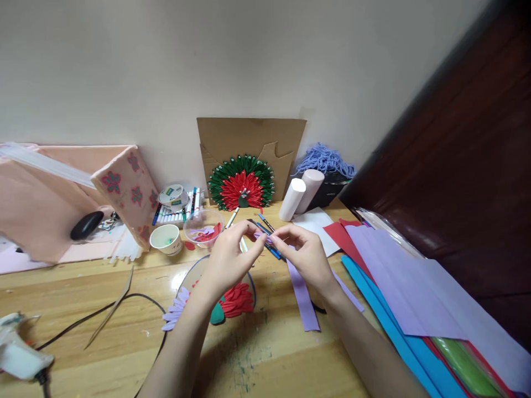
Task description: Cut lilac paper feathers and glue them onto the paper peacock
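Note:
Between the fingertips of both hands is a small purple felt piece [269, 238], pinched from either side. My left hand [235, 251] is closed on its left end, and my right hand [302, 249] is closed on its right end. Beneath my right hand lies a purple felt strip [304, 304]. Under my left forearm rests a round board [249, 271] bearing red felt petals [238, 300], purple petals [176, 309] and a green felt shape [217, 314]; my arm hides part of it. Several pens [271, 251] lie behind the hands.
A glue gun [22, 348] with a black cord and scissors [112, 309] lie at left. Behind them stand a paper cup [166, 240] and a clear bowl [194, 221] of petals. A peacock craft [244, 185] leans on cardboard [249, 138]. Felt sheets [398, 276] cover the right side.

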The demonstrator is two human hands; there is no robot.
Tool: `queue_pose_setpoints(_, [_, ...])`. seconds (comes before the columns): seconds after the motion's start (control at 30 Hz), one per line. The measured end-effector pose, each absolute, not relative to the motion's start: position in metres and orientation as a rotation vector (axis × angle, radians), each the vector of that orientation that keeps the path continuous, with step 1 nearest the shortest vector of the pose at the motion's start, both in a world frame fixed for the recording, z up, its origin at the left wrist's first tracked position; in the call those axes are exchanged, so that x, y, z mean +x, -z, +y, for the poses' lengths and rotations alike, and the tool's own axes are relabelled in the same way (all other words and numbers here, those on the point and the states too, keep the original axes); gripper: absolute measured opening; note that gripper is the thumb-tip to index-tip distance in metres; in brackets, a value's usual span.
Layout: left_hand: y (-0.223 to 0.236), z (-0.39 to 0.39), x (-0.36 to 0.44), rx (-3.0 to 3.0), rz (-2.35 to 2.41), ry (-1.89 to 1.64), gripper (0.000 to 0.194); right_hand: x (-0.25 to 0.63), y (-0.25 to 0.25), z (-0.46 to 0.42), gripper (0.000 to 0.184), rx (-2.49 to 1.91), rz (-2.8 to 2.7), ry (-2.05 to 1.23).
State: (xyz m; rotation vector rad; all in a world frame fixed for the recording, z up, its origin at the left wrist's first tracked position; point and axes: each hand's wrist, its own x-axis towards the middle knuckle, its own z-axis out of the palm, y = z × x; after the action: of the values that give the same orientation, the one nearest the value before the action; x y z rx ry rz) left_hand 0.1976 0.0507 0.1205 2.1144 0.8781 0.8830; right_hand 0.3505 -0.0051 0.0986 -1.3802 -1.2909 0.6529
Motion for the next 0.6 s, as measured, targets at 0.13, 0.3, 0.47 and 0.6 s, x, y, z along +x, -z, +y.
queue_pose_setpoints(0.13, [-0.116, 0.052, 0.201, 1.966, 0.897, -0.936, 0.019, 0.351, -0.098, -0.006, 0.012, -1.314, -1.290, -0.660])
queue_pose_setpoints(0.3, [-0.108, 0.056, 0.200, 1.804, 0.887, -0.960, 0.021, 0.353, -0.098, -0.008, 0.010, -1.222, -1.336, -0.550])
queue_pose_setpoints(0.47, [-0.107, 0.057, 0.203, 1.684, 0.842, -0.972, 0.022, 0.351, -0.099, -0.010, 0.012, -1.248, -1.389, -0.401])
queue_pose_setpoints(0.6, [-0.108, 0.055, 0.205, 1.634, 0.843, -0.979, 0.022, 0.350, -0.099, -0.010, 0.008, -1.275, -1.395, -0.313])
